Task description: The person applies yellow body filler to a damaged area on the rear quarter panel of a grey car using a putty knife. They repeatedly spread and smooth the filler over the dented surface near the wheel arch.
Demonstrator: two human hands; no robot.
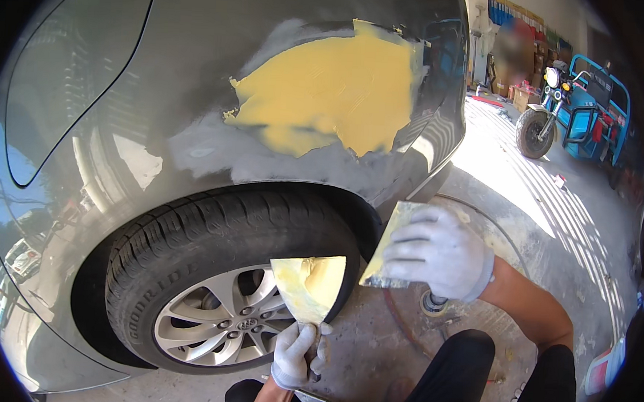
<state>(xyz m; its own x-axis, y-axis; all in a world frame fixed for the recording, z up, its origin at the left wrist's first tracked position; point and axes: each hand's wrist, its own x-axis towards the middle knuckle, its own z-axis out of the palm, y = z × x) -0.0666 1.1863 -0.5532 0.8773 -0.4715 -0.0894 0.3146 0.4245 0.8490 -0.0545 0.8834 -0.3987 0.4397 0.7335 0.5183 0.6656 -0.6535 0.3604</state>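
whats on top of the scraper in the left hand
Pale yellow paste is smeared over the scraper face toward the camera. Its far face is turned away, and the left hand hides the part it grips.

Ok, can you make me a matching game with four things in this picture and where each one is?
Things:
1. broad yellow paste patch
2. fan-shaped, paste-smeared scraper
3. flat, paste-smeared plate
4. blue metal-framed vehicle

Places:
A. in the white-gloved right hand
B. on the grey metal car
C. in the background, upper right
D. in the white-gloved left hand

Pairs: 1-B, 2-D, 3-A, 4-C
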